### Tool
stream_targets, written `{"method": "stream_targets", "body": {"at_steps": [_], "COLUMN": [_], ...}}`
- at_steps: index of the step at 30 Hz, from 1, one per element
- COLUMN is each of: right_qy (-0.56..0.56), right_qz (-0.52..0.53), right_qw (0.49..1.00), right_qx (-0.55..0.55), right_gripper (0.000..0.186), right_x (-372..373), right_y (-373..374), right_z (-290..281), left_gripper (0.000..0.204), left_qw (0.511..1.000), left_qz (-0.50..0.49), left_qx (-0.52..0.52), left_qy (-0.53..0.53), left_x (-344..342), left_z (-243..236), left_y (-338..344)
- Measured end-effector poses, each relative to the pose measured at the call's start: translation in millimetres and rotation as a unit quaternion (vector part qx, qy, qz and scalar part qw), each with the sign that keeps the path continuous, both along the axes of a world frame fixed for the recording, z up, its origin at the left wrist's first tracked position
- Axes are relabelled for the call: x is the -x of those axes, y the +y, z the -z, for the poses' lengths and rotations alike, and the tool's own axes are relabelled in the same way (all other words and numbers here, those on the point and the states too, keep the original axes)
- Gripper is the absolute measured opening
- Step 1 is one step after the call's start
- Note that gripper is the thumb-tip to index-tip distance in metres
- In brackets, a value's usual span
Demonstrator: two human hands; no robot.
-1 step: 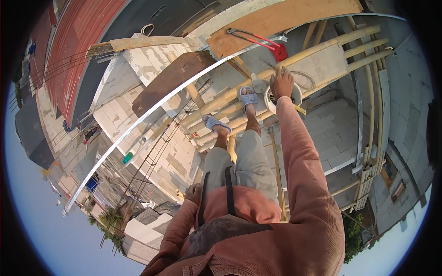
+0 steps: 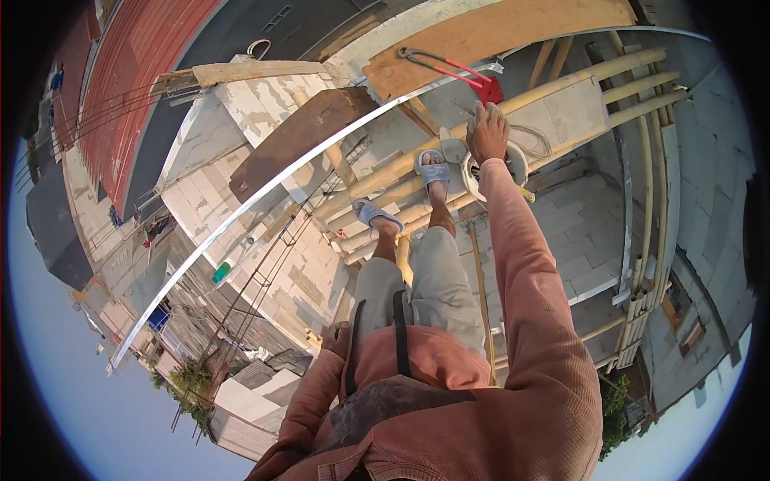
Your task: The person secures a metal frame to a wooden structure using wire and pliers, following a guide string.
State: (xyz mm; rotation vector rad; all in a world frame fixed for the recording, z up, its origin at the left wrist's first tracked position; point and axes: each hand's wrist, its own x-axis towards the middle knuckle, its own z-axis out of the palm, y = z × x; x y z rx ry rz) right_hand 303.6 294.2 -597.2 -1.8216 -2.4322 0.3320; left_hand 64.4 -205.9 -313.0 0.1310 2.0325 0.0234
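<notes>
My right hand (image 2: 488, 135) is stretched forward over the far rim of a white bucket (image 2: 517, 170), its fingers extended and slightly apart. I see nothing held in it. Just beyond the fingertips are long-handled pincers with red handles (image 2: 449, 70), beside a flat red object (image 2: 488, 89). The bucket holds dark items I cannot make out, and a yellow handle (image 2: 527, 194) juts from its side. A grey trowel-like blade (image 2: 454, 148) lies left of the bucket. My left hand (image 2: 337, 338) hangs at my left hip; its fingers are hidden.
My sandalled feet (image 2: 434, 170) stand on bamboo poles (image 2: 385, 176) high above block walls (image 2: 573, 232). A long pale metal strip (image 2: 265, 200) curves across the left. A brown board (image 2: 497, 40) lies ahead; coiled wire (image 2: 531, 138) sits right of the bucket.
My right hand has moved slightly forward from the bucket toward the red object, and its fingers have straightened. My left hand stays at my hip.
</notes>
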Motion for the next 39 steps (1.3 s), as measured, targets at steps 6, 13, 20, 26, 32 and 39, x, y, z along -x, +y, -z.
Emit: {"method": "stream_targets", "body": {"at_steps": [6, 13, 20, 26, 32, 39], "right_qy": [-0.121, -0.063, 0.331, 0.462, 0.42, 0.464], "right_qz": [-0.053, -0.076, 0.144, 0.23, 0.181, 0.019], "right_qw": [0.991, 0.993, 0.799, 0.591, 0.64, 0.623], "right_qx": [-0.027, 0.066, 0.48, 0.62, 0.618, 0.63], "right_gripper": [0.055, 0.039, 0.026, 0.053, 0.026, 0.039], "right_x": [84.0, 97.4, 71.8, 19.9, 20.0, 101.4], "right_y": [87.2, 101.2, 52.9, -61.7, -130.7, -173.6], "right_z": [12.9, 28.8, -0.8, -130.6, -238.0, -353.8], "left_gripper": [0.048, 0.044, 0.044, 0.053, 0.051, 0.079], "left_qw": [0.993, 0.988, 0.981, 0.786, 0.508, 0.443], "left_qz": [-0.121, -0.134, -0.093, -0.502, -0.564, -0.477], "left_qx": [-0.003, -0.054, -0.1, -0.302, -0.509, -0.64], "left_qy": [0.014, 0.049, 0.14, 0.195, 0.406, 0.408], "left_x": [-26.0, -55.5, -51.5, 42.6, 260.1, 431.8], "left_z": [-0.2, 0.6, 17.0, -15.7, -150.6, -276.9], "left_y": [-42.2, -45.7, -1.7, -6.8, -67.4, -74.1]}}
